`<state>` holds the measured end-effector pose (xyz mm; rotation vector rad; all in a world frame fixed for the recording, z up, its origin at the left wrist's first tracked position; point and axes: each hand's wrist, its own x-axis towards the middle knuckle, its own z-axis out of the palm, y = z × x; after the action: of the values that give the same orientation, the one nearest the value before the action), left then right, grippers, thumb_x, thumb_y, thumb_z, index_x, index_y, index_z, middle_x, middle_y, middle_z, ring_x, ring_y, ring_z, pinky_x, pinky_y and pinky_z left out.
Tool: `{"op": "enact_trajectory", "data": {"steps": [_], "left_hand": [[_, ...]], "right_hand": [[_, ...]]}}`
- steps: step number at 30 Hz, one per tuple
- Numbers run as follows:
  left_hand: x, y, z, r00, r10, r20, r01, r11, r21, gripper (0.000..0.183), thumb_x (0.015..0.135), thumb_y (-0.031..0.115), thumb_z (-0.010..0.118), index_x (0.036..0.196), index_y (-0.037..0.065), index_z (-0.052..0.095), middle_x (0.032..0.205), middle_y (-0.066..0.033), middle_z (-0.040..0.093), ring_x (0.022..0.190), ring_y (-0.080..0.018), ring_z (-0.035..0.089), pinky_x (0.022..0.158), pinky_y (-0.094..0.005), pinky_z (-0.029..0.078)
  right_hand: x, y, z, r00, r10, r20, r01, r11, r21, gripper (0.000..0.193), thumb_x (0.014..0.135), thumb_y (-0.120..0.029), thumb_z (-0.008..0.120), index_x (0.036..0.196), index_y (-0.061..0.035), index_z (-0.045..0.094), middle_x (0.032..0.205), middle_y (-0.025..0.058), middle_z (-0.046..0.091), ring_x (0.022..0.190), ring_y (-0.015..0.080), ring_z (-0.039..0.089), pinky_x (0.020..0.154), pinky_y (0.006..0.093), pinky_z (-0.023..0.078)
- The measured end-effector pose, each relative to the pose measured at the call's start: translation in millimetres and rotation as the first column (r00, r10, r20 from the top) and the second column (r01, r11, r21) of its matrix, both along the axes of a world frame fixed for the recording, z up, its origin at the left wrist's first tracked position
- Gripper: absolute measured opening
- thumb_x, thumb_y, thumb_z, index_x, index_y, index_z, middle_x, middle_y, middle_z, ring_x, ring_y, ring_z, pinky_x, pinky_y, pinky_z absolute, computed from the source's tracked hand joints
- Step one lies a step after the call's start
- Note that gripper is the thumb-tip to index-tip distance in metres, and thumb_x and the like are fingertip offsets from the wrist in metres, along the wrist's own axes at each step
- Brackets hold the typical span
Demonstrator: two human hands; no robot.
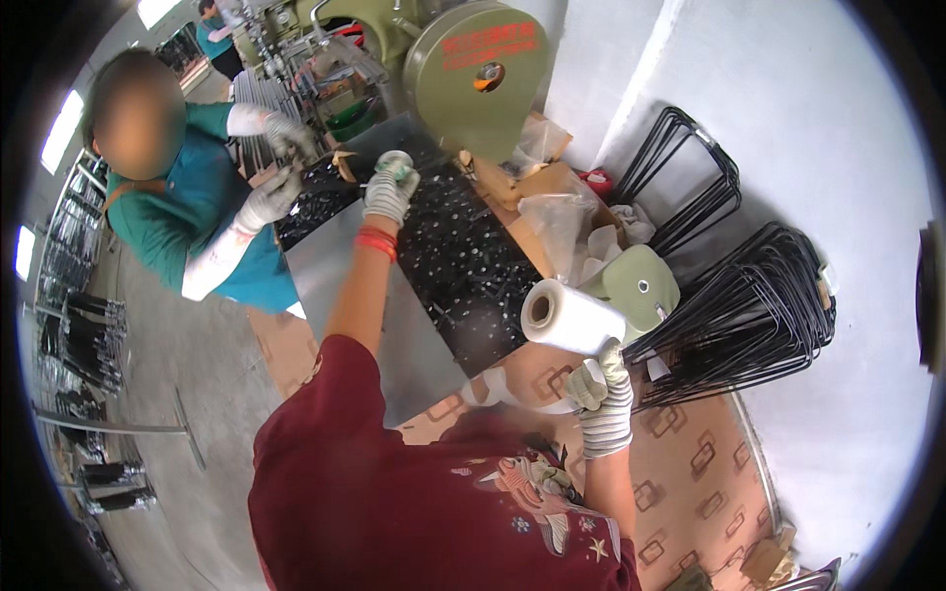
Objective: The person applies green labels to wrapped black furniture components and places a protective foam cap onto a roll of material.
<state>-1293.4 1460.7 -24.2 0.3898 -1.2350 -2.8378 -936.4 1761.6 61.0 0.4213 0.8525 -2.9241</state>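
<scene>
- We extend our left hand (390, 190), in a knit work glove, out over the tray of small black parts (463, 266); its fingers are curled tight around a small green-and-white object (396, 164) whose kind we cannot tell.
- We keep our right hand (603, 394), also gloved, low and near the body, closed around the loose tail of the roll of clear stretch film (570, 317). The roll lies just above that hand, its hollow core facing us, which probably lets the film pay out freely.
- The tray sits tilted on a metal sheet (340, 286), presumably so that the parts stay within reach of both workers.
- A co-worker in a teal top stands at the far left; their 2 gloved hands (271, 195) work at the tray's upper edge, well apart from our right hand.
- A green machine (473, 69) stands behind the tray.
- Bent black wire frames (749, 315) are stacked against the white wall, to the right of the roll.
</scene>
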Motion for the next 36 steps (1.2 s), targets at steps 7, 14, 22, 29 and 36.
{"op": "enact_trajectory", "data": {"steps": [7, 14, 22, 29, 36], "left_hand": [[-2, 43, 49, 0.997, -0.025, 0.075, 0.032, 0.995, -0.095, 0.029, 0.083, 0.021, 0.059, 0.108, 0.009, 0.053, 0.085, -0.0037, 0.058, 0.08, -0.0191, 0.058, 0.073, -0.0321, 0.049], [218, 206, 140, 0.575, -0.816, -0.062, 0.717, 0.539, -0.442, 0.036, 0.08, 0.01, 0.061, 0.114, 0.002, 0.051, 0.102, -0.0079, 0.059, 0.089, -0.0161, 0.058, 0.081, -0.0291, 0.048], [398, 432, -5, 0.293, -0.933, -0.209, 0.589, 0.349, -0.729, 0.028, 0.079, 0.007, 0.061, 0.105, 0.007, 0.05, 0.108, -0.0042, 0.053, 0.094, -0.0168, 0.054, 0.081, -0.0273, 0.046], [494, 528, 25, 0.492, -0.87, 0.003, 0.833, 0.47, -0.291, 0.038, 0.077, 0.008, 0.066, 0.107, 0.011, 0.043, 0.099, 0.0, 0.052, 0.094, -0.0096, 0.051, 0.081, -0.0231, 0.044], [521, 567, 14, 0.602, -0.786, 0.143, 0.771, 0.618, 0.152, 0.033, 0.086, 0.023, 0.056, 0.113, 0.008, 0.045, 0.107, -0.0075, 0.051, 0.099, -0.0174, 0.054, 0.08, -0.0317, 0.05]], "right_hand": [[4, 56, -5, 0.99, -0.099, -0.102, 0.086, 0.988, -0.125, 0.013, 0.091, -0.022, 0.046, 0.08, -0.0159, 0.048, 0.041, -0.0032, 0.033, 0.03, 0.0106, 0.028, 0.034, 0.0246, 0.023], [53, 147, -26, 0.958, -0.277, -0.069, 0.263, 0.952, -0.159, 0.013, 0.08, -0.022, 0.062, 0.085, -0.014, 0.053, 0.049, -0.0018, 0.043, 0.033, 0.0098, 0.033, 0.034, 0.0228, 0.027], [192, 263, -58, 0.897, -0.439, -0.052, 0.442, 0.895, 0.067, 0.021, 0.086, -0.031, 0.056, 0.085, -0.0098, 0.053, 0.045, -0.0042, 0.039, 0.031, 0.0074, 0.031, 0.032, 0.0218, 0.024], [281, 333, -68, 0.85, -0.494, 0.182, 0.475, 0.869, 0.139, 0.015, 0.08, -0.017, 0.062, 0.091, -0.008, 0.058, 0.063, -0.0008, 0.055, 0.041, 0.007, 0.045, 0.037, 0.0191, 0.036], [278, 363, -71, 0.858, -0.5, 0.117, 0.459, 0.849, 0.262, 0.02, 0.079, -0.011, 0.062, 0.098, -0.0045, 0.059, 0.07, -0.0028, 0.056, 0.051, 0.0043, 0.049, 0.043, 0.0181, 0.039]]}}
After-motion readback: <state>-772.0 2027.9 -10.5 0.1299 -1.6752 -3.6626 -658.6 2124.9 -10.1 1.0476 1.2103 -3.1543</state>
